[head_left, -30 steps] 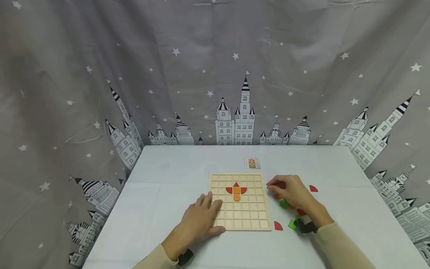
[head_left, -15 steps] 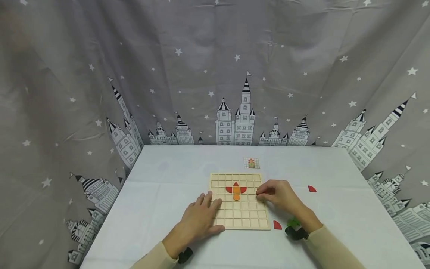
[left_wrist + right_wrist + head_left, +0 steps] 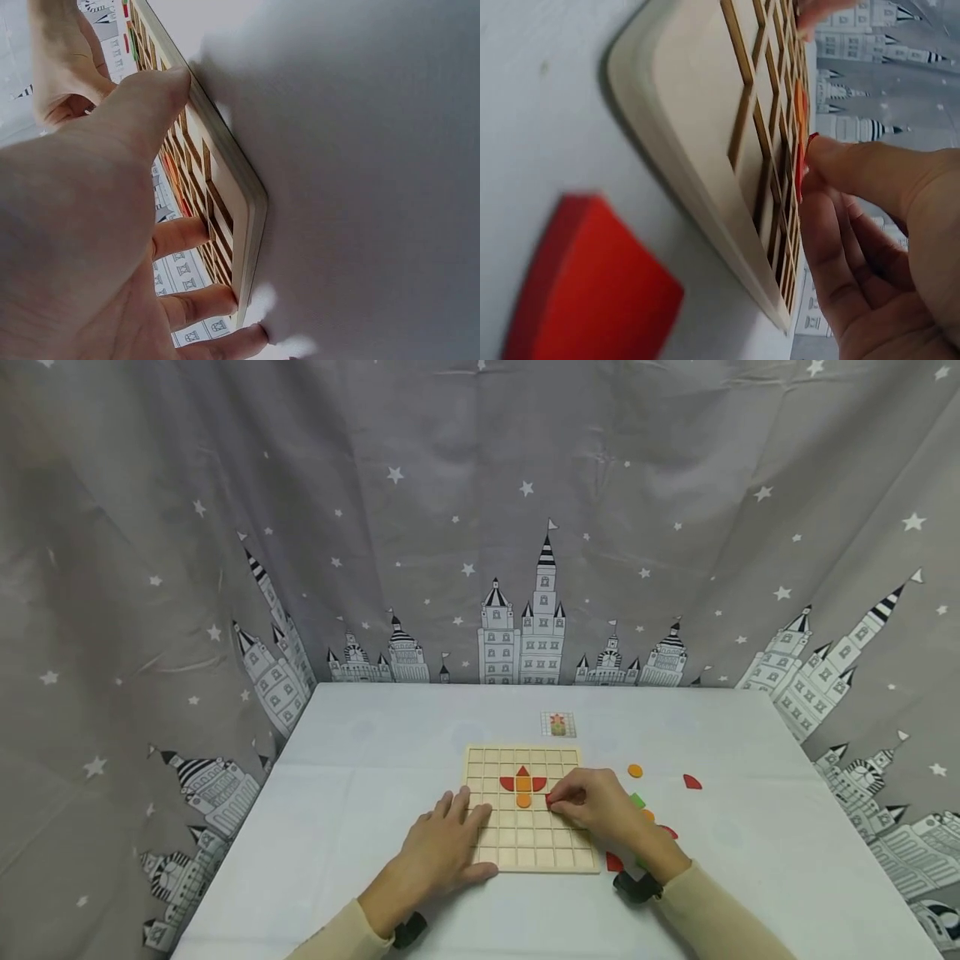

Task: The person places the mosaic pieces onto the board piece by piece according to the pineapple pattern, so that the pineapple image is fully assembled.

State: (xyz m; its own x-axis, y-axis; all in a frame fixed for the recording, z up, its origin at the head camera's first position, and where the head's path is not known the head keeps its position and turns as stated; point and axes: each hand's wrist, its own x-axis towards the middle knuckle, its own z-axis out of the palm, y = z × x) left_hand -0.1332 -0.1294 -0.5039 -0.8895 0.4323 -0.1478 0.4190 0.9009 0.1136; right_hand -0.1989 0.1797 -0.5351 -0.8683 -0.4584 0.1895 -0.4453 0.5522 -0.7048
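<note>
Right hand (image 3: 592,806) farther over board (image 3: 480,760)

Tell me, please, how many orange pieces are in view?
4: an orange square and an orange half-round set in the grid board, an orange disc on the table, another orange piece beside the right hand; others may be hidden.

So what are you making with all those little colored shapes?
A person is filling a wooden grid board on a white table. The left hand lies flat on the board's left edge. The right hand pinches a small red piece over the squares, just right of a red and orange figure already laid in the grid. More red, orange and green pieces lie loose on the table to the right, and a small picture card sits behind the board.
</note>
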